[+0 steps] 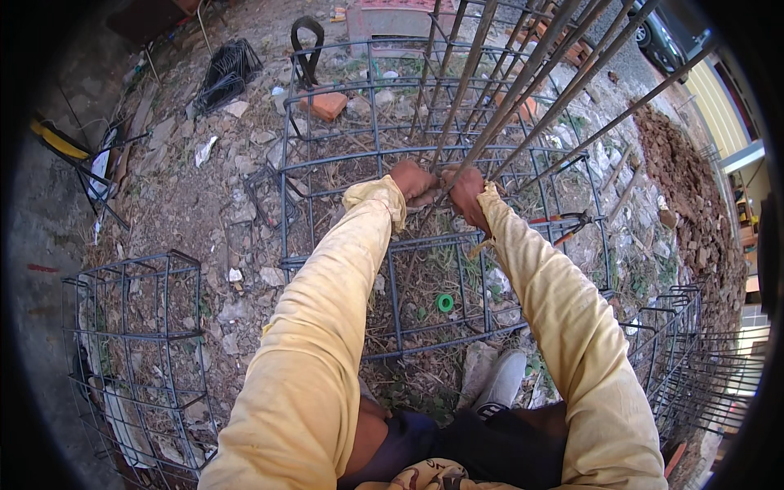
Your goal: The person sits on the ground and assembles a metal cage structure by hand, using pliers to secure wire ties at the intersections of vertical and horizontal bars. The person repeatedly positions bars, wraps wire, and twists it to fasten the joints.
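Grey steel rebar cage (425,155), box-shaped grid of bars and stirrups, lies on rubble ground straight ahead of the person, centre of view. Both hands meet on it at one joint, where a long rusty rebar rod (523,98) crosses a cage stirrup. Left hand (412,181) fingers curled shut around that joint; what exactly sits inside the fist, cannot tell. Right hand (465,192) also closed, gripping the same rod just beside the left, hands touching. Both arms in yellow long sleeves.

Several more long rods fan from the cage up toward upper right. Orange-handled pliers (563,222) rest on the cage, just right of the right hand. Small green ring (444,302) on the ground inside the cage, below the hands. Grey shoe (502,380) at the cage's near edge. Red brick (325,104) at the cage's far left corner. Second smaller grey cage (135,343) well left of the main one; a third partly visible at lower right (694,359).
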Available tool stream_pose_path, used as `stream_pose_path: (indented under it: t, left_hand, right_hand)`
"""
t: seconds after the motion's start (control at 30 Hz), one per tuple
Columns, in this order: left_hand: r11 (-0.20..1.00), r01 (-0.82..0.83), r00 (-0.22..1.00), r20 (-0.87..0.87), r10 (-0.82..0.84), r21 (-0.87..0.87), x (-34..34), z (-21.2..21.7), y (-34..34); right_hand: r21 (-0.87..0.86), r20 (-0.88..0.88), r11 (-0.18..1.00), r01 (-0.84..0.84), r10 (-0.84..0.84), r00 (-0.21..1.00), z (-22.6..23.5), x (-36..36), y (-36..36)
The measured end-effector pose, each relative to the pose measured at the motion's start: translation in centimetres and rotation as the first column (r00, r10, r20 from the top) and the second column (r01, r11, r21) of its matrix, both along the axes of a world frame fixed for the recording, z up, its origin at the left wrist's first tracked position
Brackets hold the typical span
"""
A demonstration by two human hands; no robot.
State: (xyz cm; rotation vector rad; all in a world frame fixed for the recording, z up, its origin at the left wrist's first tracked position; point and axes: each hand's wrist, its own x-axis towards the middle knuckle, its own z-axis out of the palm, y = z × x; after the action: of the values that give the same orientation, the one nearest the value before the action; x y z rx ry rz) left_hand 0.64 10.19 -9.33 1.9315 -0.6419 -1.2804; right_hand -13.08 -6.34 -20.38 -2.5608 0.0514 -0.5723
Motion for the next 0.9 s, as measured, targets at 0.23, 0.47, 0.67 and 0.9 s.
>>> stream_pose_path:
  t: [0.23, 0.47, 0.67, 0.9]
  left_hand:
    - [0.959, 0.206, 0.777, 0.563, -0.282, 0.197, 2.3, -4.6, 0.3]
    - [0.995, -0.095, 0.939, -0.332, 0.091, 0.004, 1.4, -0.4, 3.8]
    - [0.964, 0.103, 0.96, -0.231, -0.161, -0.247, 8.7, -5.7, 7.7]
    - [0.995, -0.074, 0.975, 0.212, 0.059, 0.063, 2.1, -1.3, 1.2]
  right_hand:
    - [0.167, -0.028, 0.986, 0.015, -0.011, 1.0, 3.0, 2.9, 4.2]
    - [0.321, -0.187, 0.928, 0.19, -0.135, 0.973, 3.1, 2.3, 4.4]
    - [0.415, -0.16, 0.897, 0.156, -0.097, 0.982, 7.7, 6.4, 9.1]
    - [0.128, -0.184, 0.99, 0.051, -0.027, 0.983, 3.2, 1.7, 2.7]
